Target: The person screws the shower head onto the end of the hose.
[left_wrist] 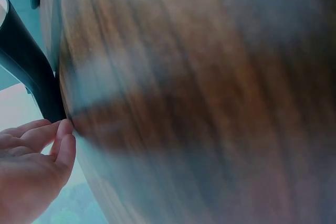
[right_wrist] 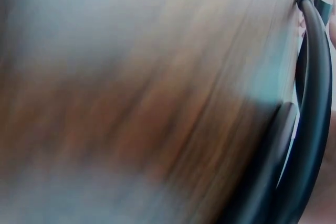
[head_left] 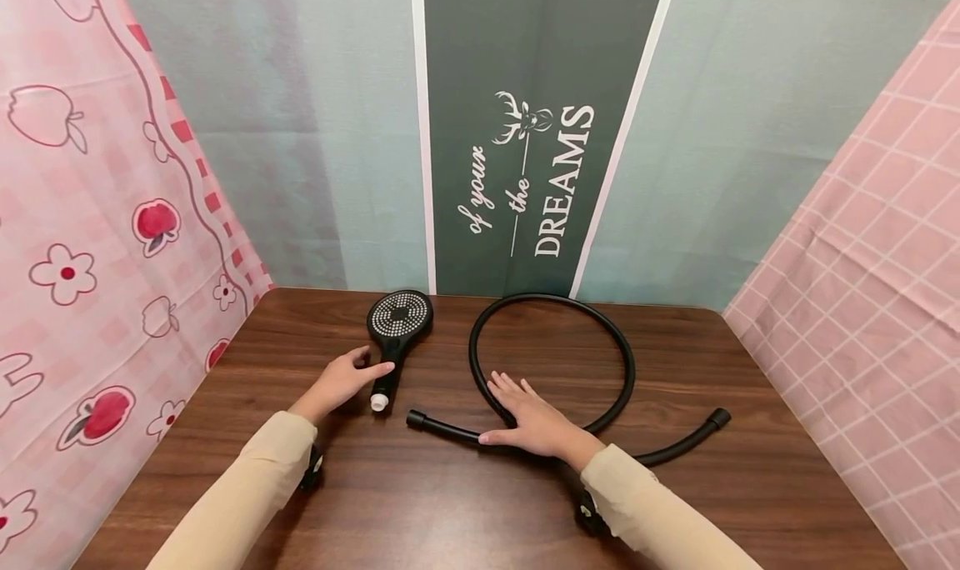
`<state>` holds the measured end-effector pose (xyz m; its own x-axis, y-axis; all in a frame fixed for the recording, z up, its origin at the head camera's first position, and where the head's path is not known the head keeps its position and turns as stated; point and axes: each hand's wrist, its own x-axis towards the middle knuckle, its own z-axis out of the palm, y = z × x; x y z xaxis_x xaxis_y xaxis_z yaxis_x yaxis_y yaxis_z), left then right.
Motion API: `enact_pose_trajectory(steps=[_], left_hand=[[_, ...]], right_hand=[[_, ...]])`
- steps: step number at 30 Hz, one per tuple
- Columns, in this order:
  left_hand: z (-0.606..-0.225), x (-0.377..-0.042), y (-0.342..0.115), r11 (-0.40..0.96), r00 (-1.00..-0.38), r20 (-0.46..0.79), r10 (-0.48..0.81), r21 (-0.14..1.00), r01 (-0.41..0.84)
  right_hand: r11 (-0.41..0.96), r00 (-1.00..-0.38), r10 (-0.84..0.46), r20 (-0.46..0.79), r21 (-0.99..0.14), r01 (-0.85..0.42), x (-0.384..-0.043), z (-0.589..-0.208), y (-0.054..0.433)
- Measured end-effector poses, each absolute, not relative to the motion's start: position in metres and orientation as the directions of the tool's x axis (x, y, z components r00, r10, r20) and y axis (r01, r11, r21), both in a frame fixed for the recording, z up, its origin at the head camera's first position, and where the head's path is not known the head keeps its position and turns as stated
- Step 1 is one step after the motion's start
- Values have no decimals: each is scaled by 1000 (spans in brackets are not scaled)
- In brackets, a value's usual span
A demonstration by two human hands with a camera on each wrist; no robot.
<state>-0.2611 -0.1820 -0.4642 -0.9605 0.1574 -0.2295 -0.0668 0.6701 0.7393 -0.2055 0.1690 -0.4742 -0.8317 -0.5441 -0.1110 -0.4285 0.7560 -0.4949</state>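
Note:
A black handheld shower head (head_left: 400, 313) lies on the table with its nozzle face up and its white threaded end (head_left: 379, 402) toward the person. My left hand (head_left: 343, 384) is at its handle, the thumb reaching over the handle and the fingers loosely bent to its left. In the left wrist view the fingertips meet the edge of the dark handle (left_wrist: 23, 59). A black shower hose (head_left: 628, 370) lies in a loop to the right. My right hand (head_left: 534, 422) rests over its crossing, fingers extended and thumb spread, hiding part of it. Close up, the hose (right_wrist: 317, 82) passes before the palm.
The brown wood-grain table (head_left: 420, 503) carries both things. One hose end (head_left: 415, 419) points left toward the shower head, the other end (head_left: 718, 418) right. A printed curtain (head_left: 360, 137) hangs behind, with pink cloths (head_left: 862, 245) at both sides.

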Motion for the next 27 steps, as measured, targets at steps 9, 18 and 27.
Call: enact_pose_trajectory(steps=[9,18,27], left_hand=[[-464,-259,-178,653,-961,-223,162,754,-65],[-462,-259,-173,648,-965,-209,158,759,-58],[-461,-259,-171,641,-966,-212,150,764,-68]], right_hand=[[754,-815,-564,-132,-484,-443,-201,-468,155],[755,-796,-586,-151,-457,-470,-199,-464,136],[756,-792,-591,-153,-446,-479,-197,-464,124]])
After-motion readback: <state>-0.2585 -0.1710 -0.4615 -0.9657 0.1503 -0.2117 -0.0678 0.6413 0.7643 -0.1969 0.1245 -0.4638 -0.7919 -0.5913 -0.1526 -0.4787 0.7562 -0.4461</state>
